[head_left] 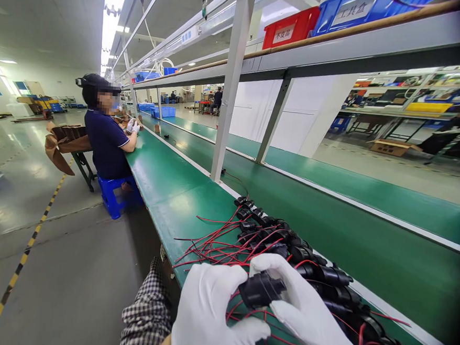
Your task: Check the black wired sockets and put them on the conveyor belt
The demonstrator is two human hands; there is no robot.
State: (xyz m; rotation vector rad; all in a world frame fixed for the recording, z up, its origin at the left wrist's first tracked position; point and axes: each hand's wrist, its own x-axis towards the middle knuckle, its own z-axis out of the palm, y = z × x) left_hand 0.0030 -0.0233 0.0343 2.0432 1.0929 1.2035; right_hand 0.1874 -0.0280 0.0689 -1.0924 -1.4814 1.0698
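Observation:
A short black cylindrical part (261,290) is held above the bench between my two white-gloved hands. My right hand (311,309) pinches its right end between thumb and fingers. The curled fingers of my left hand (208,313) close about its left end, with the thumb below it. Under and beyond my hands lie many similar black parts (333,275) in rows, with thin red and black wires (213,245) trailing toward the bench's near edge. Whether one of these wires belongs to the held part is hidden.
The green bench (185,185) runs away to the far left, with a green conveyor belt (329,216) beside it. A white post (230,88) carries a shelf with a red bin (290,29) and a blue bin (343,15). Farther along, a co-worker (106,137) sits on a blue stool (112,198).

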